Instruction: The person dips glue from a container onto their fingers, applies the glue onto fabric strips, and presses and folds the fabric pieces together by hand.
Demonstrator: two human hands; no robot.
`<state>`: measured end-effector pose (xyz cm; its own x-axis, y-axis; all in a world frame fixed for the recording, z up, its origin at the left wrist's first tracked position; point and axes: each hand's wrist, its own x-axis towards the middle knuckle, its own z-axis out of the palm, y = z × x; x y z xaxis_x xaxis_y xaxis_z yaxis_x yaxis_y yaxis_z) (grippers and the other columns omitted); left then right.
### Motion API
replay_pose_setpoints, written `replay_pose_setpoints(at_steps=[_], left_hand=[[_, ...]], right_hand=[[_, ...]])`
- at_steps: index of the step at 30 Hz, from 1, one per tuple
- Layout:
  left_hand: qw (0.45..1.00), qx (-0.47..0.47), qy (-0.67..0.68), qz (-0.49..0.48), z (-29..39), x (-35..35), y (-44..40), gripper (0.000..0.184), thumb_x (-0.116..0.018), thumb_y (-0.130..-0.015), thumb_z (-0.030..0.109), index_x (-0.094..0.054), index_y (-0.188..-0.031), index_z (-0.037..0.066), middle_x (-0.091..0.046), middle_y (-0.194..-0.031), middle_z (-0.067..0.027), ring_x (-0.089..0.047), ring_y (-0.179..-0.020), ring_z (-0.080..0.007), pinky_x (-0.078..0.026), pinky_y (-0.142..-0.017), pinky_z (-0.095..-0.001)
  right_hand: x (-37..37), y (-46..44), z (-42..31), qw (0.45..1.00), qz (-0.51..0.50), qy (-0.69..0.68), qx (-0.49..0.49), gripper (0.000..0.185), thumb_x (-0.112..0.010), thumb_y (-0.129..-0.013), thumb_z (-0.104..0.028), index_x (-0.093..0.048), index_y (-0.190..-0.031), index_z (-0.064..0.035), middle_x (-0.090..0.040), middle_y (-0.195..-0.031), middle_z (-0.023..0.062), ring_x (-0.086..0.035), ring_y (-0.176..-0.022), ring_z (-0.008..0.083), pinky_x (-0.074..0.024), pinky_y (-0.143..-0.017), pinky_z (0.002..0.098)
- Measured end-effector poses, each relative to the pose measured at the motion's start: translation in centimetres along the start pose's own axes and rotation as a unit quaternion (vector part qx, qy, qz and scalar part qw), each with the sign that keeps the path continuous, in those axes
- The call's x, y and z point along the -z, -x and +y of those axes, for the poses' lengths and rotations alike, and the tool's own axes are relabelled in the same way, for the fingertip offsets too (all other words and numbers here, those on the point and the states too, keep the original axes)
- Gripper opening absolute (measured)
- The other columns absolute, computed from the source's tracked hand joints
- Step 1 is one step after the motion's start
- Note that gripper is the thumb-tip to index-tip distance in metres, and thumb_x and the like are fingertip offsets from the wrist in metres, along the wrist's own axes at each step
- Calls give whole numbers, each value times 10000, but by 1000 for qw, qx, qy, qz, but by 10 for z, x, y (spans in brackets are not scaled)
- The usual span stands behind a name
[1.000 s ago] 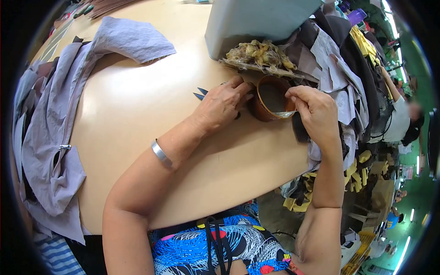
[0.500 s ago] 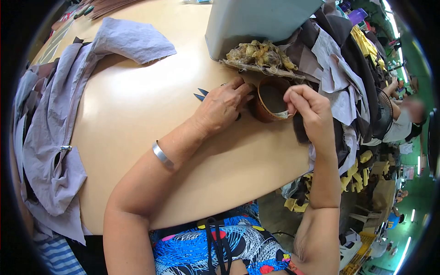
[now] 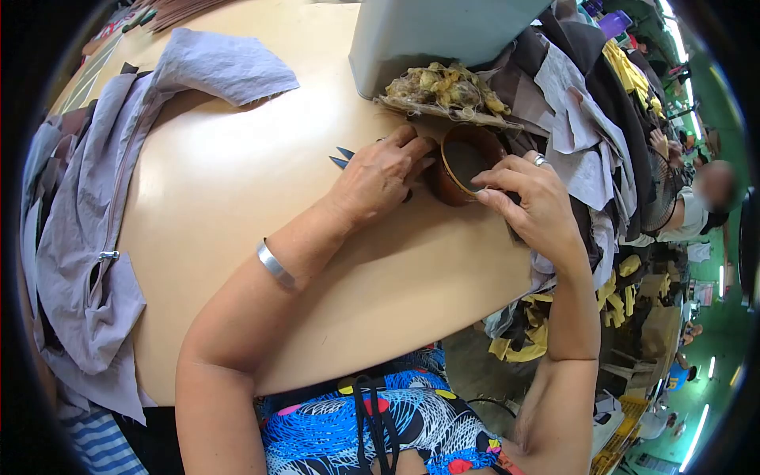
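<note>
A brown, round, cup-like container (image 3: 451, 184) with a thin tan rim sits tilted on the table, its opening facing me. My left hand (image 3: 384, 174) lies at its left side, bent fingers closed against the wall. Scissors (image 3: 340, 158) are partly covered by this hand; the dark blades stick out on its left. My right hand (image 3: 534, 198), wearing a ring, is at the container's right rim. Its thumb and forefinger close together there on something thin and pale, too small to make out.
Behind the container stand a grey bin (image 3: 427, 39) and a board with tangled yellowish thread scraps (image 3: 447, 87). Grey and dark cloth pieces (image 3: 578, 119) pile up on the right. A lilac garment (image 3: 79, 237) with a zipper lies on the left. Other people are in the right background.
My right hand has shifted from a raised fist beside the rim to a flatter pinch over it. The whitish scrap seen at the rim is now mostly hidden. My left hand barely moved.
</note>
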<state>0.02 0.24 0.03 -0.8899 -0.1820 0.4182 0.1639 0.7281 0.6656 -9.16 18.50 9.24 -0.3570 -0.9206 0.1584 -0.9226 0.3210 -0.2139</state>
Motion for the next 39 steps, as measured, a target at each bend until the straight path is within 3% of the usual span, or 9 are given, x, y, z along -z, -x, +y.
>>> replay_pose_setpoints(at_steps=[4, 7, 10, 19, 25, 28, 32, 35, 39], left_hand=[[1000, 6, 4, -9, 0, 1, 0, 226, -521, -872, 128, -554, -1070, 25, -554, -979, -165, -572, -856, -365, -474, -736, -424], [1000, -4, 10, -5, -3, 0, -1, 226, -518, -875, 135, -554, -1071, 29, -554, -976, -167, -572, -856, -365, -474, -734, -424], [1000, -3, 20, -3, -4, -1, -1, 220, -518, -876, 139, -554, -1063, 28, -554, -976, -167, -572, -854, -367, -475, -734, -427], [1000, -5, 9, -3, -2, 0, 0, 198, -524, -871, 126, -552, -1034, 18, -553, -966, -167, -571, -841, -373, -479, -726, -424], [1000, 0, 2, -6, -1, 0, -1, 192, -526, -867, 111, -552, -1033, 18, -552, -972, -166, -569, -842, -375, -481, -721, -423], [1000, -11, 4, -1, -3, -1, 0, 185, -525, -865, 98, -551, -1030, 19, -549, -974, -167, -567, -845, -377, -480, -721, -426], [1000, -7, -4, -7, -1, 1, -1, 178, -521, -865, 87, -550, -1029, 21, -547, -985, -170, -564, -852, -381, -479, -723, -431], [1000, -9, -7, -6, -3, 0, -1, 183, -519, -865, 87, -549, -1036, 26, -547, -999, -169, -563, -861, -382, -479, -730, -432], [1000, 2, -11, -21, -1, 2, -1, 186, -514, -868, 90, -544, -1041, 27, -547, -1013, -170, -561, -875, -381, -478, -741, -431]], right_hand=[[-2, -8, 11, 991, -58, -120, -9, 122, -615, -778, -119, -630, -815, -4, -565, -731, 86, -516, -702, 213, -405, -674, 298], [-2, -11, 17, 972, -92, -206, -71, 137, -590, -786, -146, -615, -772, -11, -582, -748, 110, -542, -743, 284, -421, -687, 371], [-8, -14, 18, 991, -71, -114, -10, 112, -562, -801, -113, -580, -800, -3, -574, -741, 136, -544, -756, 306, -424, -681, 379], [-11, -6, 5, 993, 64, -65, -78, 87, -496, -870, -102, -520, -861, -19, -557, -704, 167, -553, -647, 323, -432, -614, 374], [-19, -9, 16, 944, 64, -300, -125, 115, -507, -903, -137, -513, -871, -27, -516, -643, 44, -504, -594, 134, -414, -578, 272], [-7, -11, 17, 826, 80, -536, -155, 128, -495, -924, -141, -514, -865, -29, -488, -685, -23, -458, -638, 67, -398, -598, 220], [-10, -9, 19, 918, 106, -368, -105, 133, -480, -936, -144, -501, -863, -34, -492, -741, -21, -455, -664, 53, -397, -624, 196], [-14, -10, 15, 923, 127, -348, -108, 144, -473, -943, -155, -503, -864, -38, -536, -775, 0, -495, -700, 53, -424, -656, 200], [-11, -11, 15, 845, 93, -508, -138, 137, -465, -946, -162, -506, -886, -46, -586, -846, 37, -547, -758, 74, -463, -705, 222]])
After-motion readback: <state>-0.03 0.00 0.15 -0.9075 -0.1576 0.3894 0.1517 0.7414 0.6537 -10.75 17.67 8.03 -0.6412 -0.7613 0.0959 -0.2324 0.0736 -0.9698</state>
